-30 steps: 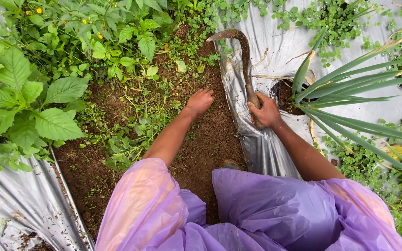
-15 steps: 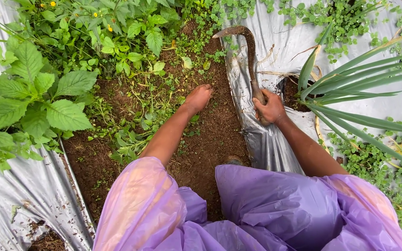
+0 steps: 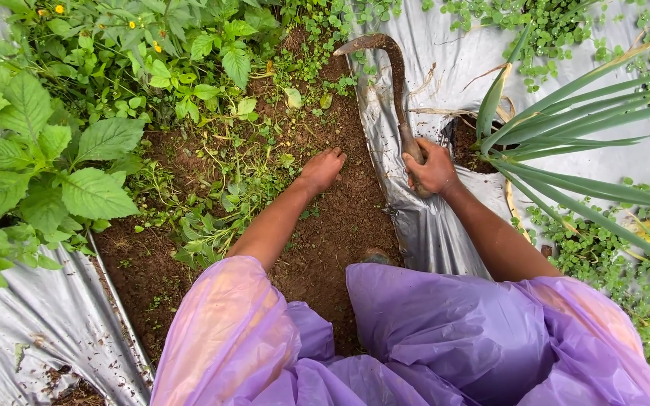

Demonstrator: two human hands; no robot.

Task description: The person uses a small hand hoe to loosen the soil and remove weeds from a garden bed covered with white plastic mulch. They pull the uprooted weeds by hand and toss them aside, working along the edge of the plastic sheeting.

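Silver plastic mulch sheets [image 3: 445, 225] flank a strip of bare brown soil [image 3: 332, 233], and the sheet left of the soil runs out of frame at the bottom corner. A purple plastic raincoat [image 3: 415, 338] fills the lower edge and hides the person's legs. Weeds [image 3: 212, 180] crowd the soil's far left side. Right of the soil, long green leaves [image 3: 573, 128] rise from a hole in the sheet. The sickle [image 3: 396, 83] lies along the soil's right edge, its handle buried in the right hand [image 3: 432, 167], whose grip is clamped around it. The left hand [image 3: 323, 168] rests on the soil, fingers curled loosely, holding nothing visible.
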